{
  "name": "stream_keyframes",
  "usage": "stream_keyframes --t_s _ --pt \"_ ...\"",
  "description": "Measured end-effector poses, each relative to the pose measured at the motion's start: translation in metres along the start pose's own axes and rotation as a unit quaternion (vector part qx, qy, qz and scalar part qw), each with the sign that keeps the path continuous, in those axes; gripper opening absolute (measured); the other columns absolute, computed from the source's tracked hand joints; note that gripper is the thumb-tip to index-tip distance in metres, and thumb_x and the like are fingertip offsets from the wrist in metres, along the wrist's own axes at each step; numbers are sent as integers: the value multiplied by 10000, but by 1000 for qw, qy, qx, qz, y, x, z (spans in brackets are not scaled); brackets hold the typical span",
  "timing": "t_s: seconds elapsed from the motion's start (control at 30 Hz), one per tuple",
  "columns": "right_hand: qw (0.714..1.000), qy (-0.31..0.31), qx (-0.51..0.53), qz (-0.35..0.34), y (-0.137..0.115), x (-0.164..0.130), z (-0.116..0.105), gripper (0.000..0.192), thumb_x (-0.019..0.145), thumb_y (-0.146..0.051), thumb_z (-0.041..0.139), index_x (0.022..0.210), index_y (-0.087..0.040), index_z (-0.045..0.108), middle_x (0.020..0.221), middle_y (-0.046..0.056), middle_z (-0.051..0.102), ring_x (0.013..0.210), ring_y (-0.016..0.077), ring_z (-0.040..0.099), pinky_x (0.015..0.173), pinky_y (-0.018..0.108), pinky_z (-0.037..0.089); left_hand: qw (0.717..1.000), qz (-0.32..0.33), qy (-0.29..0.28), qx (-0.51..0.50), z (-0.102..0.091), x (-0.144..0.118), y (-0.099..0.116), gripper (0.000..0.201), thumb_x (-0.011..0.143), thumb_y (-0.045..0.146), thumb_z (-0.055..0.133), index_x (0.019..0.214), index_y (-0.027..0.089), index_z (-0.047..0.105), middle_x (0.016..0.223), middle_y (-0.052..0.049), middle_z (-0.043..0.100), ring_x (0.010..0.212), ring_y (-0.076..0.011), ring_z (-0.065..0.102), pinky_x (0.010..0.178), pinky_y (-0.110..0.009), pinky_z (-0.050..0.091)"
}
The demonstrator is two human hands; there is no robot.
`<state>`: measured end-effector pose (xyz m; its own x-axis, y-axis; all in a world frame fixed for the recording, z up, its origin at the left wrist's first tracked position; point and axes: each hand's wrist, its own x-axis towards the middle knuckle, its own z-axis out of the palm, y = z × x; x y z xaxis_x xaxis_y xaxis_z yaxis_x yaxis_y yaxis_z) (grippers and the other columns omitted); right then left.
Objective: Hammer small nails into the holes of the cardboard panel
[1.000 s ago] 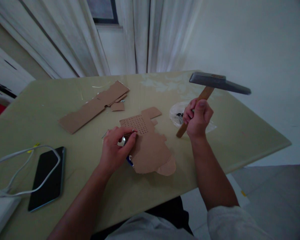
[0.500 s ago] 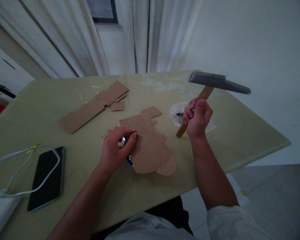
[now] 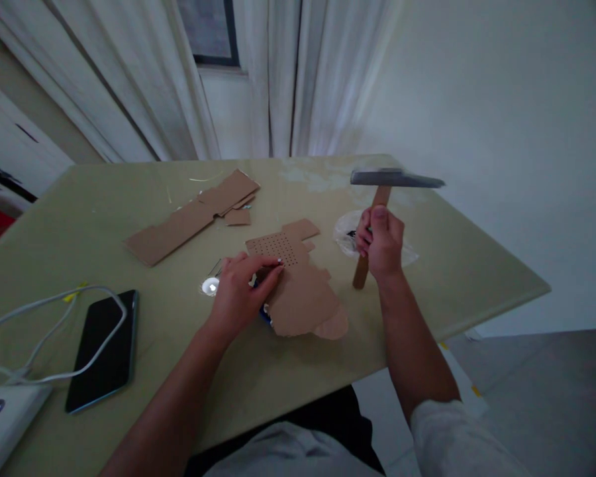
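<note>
Hammer [image 3: 395, 179]: head-heavy, rigid; right hand [image 3: 381, 242] fisted mid-handle. Perforated cardboard [image 3: 298, 285]: light, bendable; left hand [image 3: 243, 291] presses its edge, fingers curled.

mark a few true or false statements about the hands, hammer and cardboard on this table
1. The right hand holds a hammer by its wooden handle, head raised above the table. True.
2. The left hand rests at the edge of the perforated cardboard piece. True.
3. The phone lies on top of the perforated cardboard. False: it lies on the table, apart, to the left, with a white cable across it.
4. The hammer head is pressed against the cardboard. False: it is in the air.
5. A second cardboard strip lies farther back. True.
</note>
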<state>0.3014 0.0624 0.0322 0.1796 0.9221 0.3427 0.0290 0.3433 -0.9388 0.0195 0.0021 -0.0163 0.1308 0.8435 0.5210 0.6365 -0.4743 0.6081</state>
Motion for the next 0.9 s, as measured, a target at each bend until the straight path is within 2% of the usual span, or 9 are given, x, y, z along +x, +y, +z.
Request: stream_keyframes --t_s 0.1,0.17,0.2,0.27,0.37,0.43,0.5,0.73,0.9 --pt "991 -90 -66 78 -16 -11 -1 686 926 -931 639 786 -278 485 576 -107 322 424 90 265 385 269 210 1000 -1 -4 -3 2 0 -2 115 1045 326 761 1064 276 863 867 -13 827 760 -207 690 838 -409 447" --pt "973 -160 -155 63 -31 -17 -3 660 991 -883 597 783 -264 499 612 -78 393 488 104 330 461 288 256 1000 -4 -7 -5 4 1 -3 101 1033 314 777 1061 278 866 860 -14 824 767 -214 695 842 -408 454" --pt "956 -196 -215 30 -41 -19 -3 646 1031 -843 571 771 -255 507 632 -56 438 533 117 378 510 301 280 1000 -6 -9 -4 4 2 -2 96 1028 309 784 1062 279 869 866 -16 827 775 -218 699 846 -410 457" --pt "899 -273 -341 -28 -60 -22 -3 595 1108 -728 523 770 -239 536 665 -21 507 621 147 456 607 332 300 1000 -10 -12 -4 5 3 -1 94 1019 301 797 1066 285 877 891 -19 838 789 -226 709 851 -413 464" --pt "825 -337 -451 -49 -86 -23 0 510 1152 -590 496 786 -236 519 676 -14 511 657 167 484 672 363 273 1000 -18 -18 -3 5 5 0 93 1008 285 816 1068 296 886 920 -20 855 816 -237 727 859 -418 473" --pt "796 -355 -488 -48 -97 -23 3 476 1159 -558 484 809 -237 509 687 -11 516 665 173 494 687 371 262 999 -22 -23 -4 5 6 1 100 1000 265 825 1070 300 888 921 -20 859 842 -246 741 863 -419 478" --pt "783 -357 -506 -49 -102 -23 6 466 1167 -552 467 825 -238 509 695 -7 528 674 178 507 693 372 262 999 -24 -27 -7 5 7 2 117 995 245 828 1080 301 886 926 -20 864 868 -251 753 870 -417 485" --pt "770 -377 -512 -53 -100 -22 18 478 1173 -522 479 791 -240 527 724 13 586 711 191 542 705 365 286 999 -27 -31 -22 5 8 2 117 1001 246 818 1083 294 886 966 -32 882 915 -267 774 904 -441 507" --pt "780 -354 -511 -67 -107 -19 19 519 1175 -577 457 783 -243 519 727 15 587 705 193 548 707 364 301 999 -26 -24 -33 6 8 1 113 1001 246 810 1075 280 888 973 -46 880 909 -264 773 897 -440 524"
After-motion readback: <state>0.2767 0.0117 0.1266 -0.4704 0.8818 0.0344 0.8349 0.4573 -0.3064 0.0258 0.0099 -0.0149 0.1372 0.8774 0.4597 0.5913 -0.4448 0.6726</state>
